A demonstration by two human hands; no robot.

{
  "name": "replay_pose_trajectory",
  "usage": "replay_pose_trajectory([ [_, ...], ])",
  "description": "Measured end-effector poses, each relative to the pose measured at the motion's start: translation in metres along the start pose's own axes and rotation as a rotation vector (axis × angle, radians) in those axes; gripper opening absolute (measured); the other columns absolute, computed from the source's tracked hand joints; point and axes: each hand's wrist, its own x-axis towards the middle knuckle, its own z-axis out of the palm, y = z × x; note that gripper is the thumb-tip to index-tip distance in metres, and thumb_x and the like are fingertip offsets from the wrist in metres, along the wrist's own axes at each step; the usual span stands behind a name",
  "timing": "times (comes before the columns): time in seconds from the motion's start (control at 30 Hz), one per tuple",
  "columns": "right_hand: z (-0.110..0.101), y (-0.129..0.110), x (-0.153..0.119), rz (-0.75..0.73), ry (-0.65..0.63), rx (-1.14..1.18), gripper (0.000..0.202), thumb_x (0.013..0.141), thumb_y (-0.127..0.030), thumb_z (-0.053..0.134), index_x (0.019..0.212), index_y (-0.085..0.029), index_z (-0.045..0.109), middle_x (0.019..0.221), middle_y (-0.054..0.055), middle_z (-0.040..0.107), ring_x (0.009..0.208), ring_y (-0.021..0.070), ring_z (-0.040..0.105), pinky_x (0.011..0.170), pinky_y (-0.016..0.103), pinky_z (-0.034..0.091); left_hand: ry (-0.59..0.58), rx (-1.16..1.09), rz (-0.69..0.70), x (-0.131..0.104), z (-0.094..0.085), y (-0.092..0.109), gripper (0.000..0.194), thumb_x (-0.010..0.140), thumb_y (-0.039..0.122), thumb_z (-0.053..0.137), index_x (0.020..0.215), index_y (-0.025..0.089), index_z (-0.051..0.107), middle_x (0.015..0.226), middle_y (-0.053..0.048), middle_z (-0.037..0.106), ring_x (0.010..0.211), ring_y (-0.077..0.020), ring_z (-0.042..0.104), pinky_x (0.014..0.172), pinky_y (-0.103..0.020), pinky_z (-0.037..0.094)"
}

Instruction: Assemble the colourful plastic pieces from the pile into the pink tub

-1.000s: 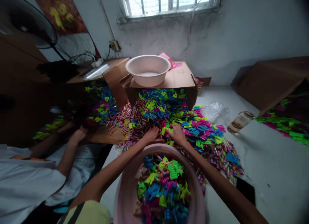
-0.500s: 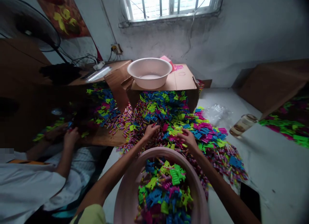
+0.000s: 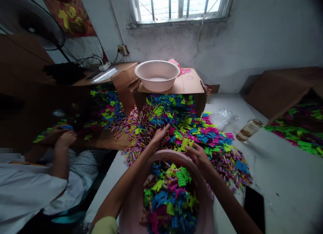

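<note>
My right hand [image 3: 200, 157] pinches a yellow-green plastic piece [image 3: 185, 144] with a slatted shape, just above the far right rim of a pink tub [image 3: 212, 207]. My left hand [image 3: 159, 135] reaches over the heap of striped candy-like sticks [image 3: 131, 126], fingers together and pointing away from me. Whatever its fingertips hold is too small to make out. Inside the tub lies a mixed pile of blue, green, yellow and pink plastic pieces [image 3: 161, 198] with striped sticks among them. Beyond my hands, more loose plastic pieces [image 3: 199, 129] spread from an open cardboard box [image 3: 202, 107].
A pale basin [image 3: 157, 75] stands on the box. To the right are a clear plastic bag [image 3: 224, 118], a bottle [image 3: 249, 130], a black phone [image 3: 254, 207] and another box [image 3: 277, 89] of pieces. A co-worker's hands [image 3: 64, 136] handle a blue piece at left.
My right hand has drawn back toward the tub and now holds the yellow-green piece. The left hand's fingers have stretched slightly forward. The co-worker's hands have shifted left.
</note>
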Motion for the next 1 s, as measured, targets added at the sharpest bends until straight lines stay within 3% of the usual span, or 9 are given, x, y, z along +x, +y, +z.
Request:
replay_pose_trajectory([
  [0.1,0.003,-0.001,-0.008,0.012,0.002,0.027,0.055,0.052,-0.036,0.093,0.098,-0.024,0.065,0.090,0.001,0.072,0.075,0.0225,0.075,0.068,0.032,0.063,-0.009,0.032,-0.032,-0.005,-0.009,0.008,0.033,0.098,0.038,0.061,0.120,0.014,0.062,0.114,-0.008,0.066,0.095,-0.0206,0.067,0.081,-0.039,0.059],
  [0.2,0.005,-0.004,-0.017,-0.004,-0.044,0.020,0.054,0.053,-0.037,0.094,0.097,-0.022,0.067,0.090,0.003,0.074,0.077,0.0231,0.075,0.070,0.032,0.063,-0.055,0.045,-0.001,-0.024,-0.015,0.019,0.034,0.097,0.044,0.061,0.108,0.013,0.066,0.092,-0.004,0.067,0.072,-0.0139,0.064,0.064,-0.028,0.055],
  [0.3,0.007,-0.011,-0.023,-0.044,-0.112,-0.021,0.048,0.057,-0.041,0.093,0.093,-0.018,0.071,0.090,0.004,0.075,0.076,0.0209,0.074,0.068,0.031,0.060,-0.149,0.026,0.055,-0.059,-0.015,0.029,0.049,0.085,0.059,0.068,0.098,0.012,0.072,0.060,0.004,0.054,0.046,-0.0079,0.046,0.043,-0.020,0.034],
  [0.4,0.010,-0.018,-0.032,-0.082,-0.127,-0.087,0.046,0.059,-0.044,0.092,0.089,-0.017,0.071,0.084,0.002,0.075,0.069,0.0171,0.071,0.058,0.024,0.055,-0.208,-0.003,0.104,-0.102,-0.012,0.034,0.056,0.074,0.065,0.074,0.094,0.012,0.075,0.046,0.007,0.042,0.038,-0.0067,0.034,0.039,-0.021,0.024],
  [0.5,0.015,-0.021,-0.045,-0.072,-0.143,-0.123,0.044,0.061,-0.046,0.091,0.086,-0.019,0.067,0.076,-0.001,0.072,0.060,0.0148,0.068,0.052,0.022,0.052,-0.152,-0.032,0.149,-0.140,-0.009,0.035,0.050,0.077,0.061,0.072,0.093,0.013,0.075,0.052,0.005,0.050,0.042,-0.0077,0.038,0.042,-0.021,0.028],
  [0.6,0.018,-0.018,-0.056,-0.071,-0.153,-0.142,0.041,0.068,-0.050,0.086,0.087,-0.020,0.065,0.073,-0.002,0.069,0.055,0.0128,0.064,0.047,0.021,0.049,-0.012,-0.057,0.197,-0.171,-0.004,0.038,0.041,0.083,0.055,0.069,0.091,0.015,0.074,0.071,-0.001,0.065,0.055,-0.0112,0.052,0.048,-0.021,0.037],
  [0.73,0.017,-0.014,-0.068,-0.103,-0.187,-0.154,0.034,0.078,-0.051,0.079,0.088,-0.021,0.066,0.074,-0.003,0.064,0.059,0.0127,0.061,0.045,0.020,0.049,0.116,-0.050,0.262,-0.208,0.003,0.050,0.027,0.088,0.045,0.068,0.096,0.019,0.070,0.084,-0.001,0.071,0.073,-0.0161,0.064,0.059,-0.022,0.048],
  [0.87,0.015,-0.020,-0.083,-0.144,-0.237,-0.274,0.032,0.078,-0.049,0.079,0.094,-0.023,0.069,0.085,0.001,0.071,0.071,0.0182,0.067,0.054,0.026,0.058,0.108,0.018,0.333,-0.234,0.008,0.064,0.017,0.089,0.036,0.069,0.096,0.021,0.069,0.092,-0.002,0.074,0.084,-0.0175,0.070,0.070,-0.024,0.055],
  [1.0,0.013,-0.027,-0.097,-0.260,-0.213,-0.465,0.029,0.081,-0.049,0.077,0.091,-0.023,0.071,0.085,0.002,0.072,0.072,0.0186,0.068,0.060,0.026,0.057,0.031,0.097,0.404,-0.243,0.009,0.065,0.019,0.093,0.035,0.066,0.105,0.021,0.070,0.101,-0.004,0.075,0.090,-0.0195,0.071,0.073,-0.027,0.058],
])
